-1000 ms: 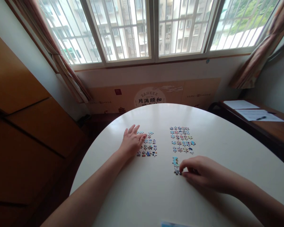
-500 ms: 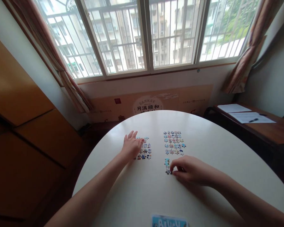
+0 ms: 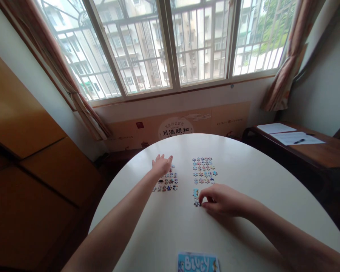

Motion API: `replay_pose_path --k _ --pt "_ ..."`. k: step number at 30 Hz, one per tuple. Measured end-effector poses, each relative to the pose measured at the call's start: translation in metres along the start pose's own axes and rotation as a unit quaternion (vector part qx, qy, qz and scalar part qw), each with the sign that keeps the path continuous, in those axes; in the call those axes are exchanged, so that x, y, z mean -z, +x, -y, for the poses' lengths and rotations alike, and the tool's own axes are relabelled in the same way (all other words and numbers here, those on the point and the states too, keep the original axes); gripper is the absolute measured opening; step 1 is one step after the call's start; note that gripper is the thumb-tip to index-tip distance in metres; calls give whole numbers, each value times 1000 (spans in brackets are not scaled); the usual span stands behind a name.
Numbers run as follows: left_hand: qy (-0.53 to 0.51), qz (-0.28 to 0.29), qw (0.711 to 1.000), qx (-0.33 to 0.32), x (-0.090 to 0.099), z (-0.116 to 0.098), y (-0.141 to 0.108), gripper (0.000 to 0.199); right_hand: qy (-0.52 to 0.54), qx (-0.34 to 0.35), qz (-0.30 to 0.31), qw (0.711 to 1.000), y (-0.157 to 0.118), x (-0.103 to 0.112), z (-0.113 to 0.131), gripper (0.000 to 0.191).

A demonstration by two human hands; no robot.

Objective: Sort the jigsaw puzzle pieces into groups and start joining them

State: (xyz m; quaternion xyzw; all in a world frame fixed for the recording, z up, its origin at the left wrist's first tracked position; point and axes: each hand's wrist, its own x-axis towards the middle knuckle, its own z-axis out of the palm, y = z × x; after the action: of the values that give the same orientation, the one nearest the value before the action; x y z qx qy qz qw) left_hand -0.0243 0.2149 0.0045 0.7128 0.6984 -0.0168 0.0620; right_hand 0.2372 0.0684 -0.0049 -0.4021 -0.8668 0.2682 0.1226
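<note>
My left hand (image 3: 162, 166) reaches over the left block of loose jigsaw pieces (image 3: 167, 183), its fingers spread and covering some of them. To the right lies a second block of jigsaw pieces (image 3: 203, 170), set out in rows. Below that block is a small joined strip of jigsaw pieces (image 3: 196, 192), light blue at its top. My right hand (image 3: 219, 198) rests at the strip's right side, thumb and forefinger curled together on a jigsaw piece at its lower edge. That piece is mostly hidden by the fingertips.
The pieces lie on a round white table (image 3: 147, 234). At its near side is a blue box or card (image 3: 198, 262) marked "BLUEY". A brown side table (image 3: 314, 151) on the right bears papers (image 3: 297, 138) and a dark pen (image 3: 299, 141). Barred windows stand beyond.
My left hand has shifted slightly up over the left block. My right hand stays at the joined strip. The view has tilted a little, bringing more of the blue box into sight.
</note>
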Motion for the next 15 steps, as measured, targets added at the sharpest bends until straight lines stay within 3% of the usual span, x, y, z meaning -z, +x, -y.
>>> replay_pose_path --k 4,8,15 --pt "14 16 999 -31 9 -12 10 68 5 9 -2 1000 0 0 0 23" --pt "31 30 993 -111 11 -26 3 63 8 10 -5 1000 0 1 0 23" --pt "52 -1 958 -281 12 -28 -62 47 14 12 1 1000 0 3 -2 23"
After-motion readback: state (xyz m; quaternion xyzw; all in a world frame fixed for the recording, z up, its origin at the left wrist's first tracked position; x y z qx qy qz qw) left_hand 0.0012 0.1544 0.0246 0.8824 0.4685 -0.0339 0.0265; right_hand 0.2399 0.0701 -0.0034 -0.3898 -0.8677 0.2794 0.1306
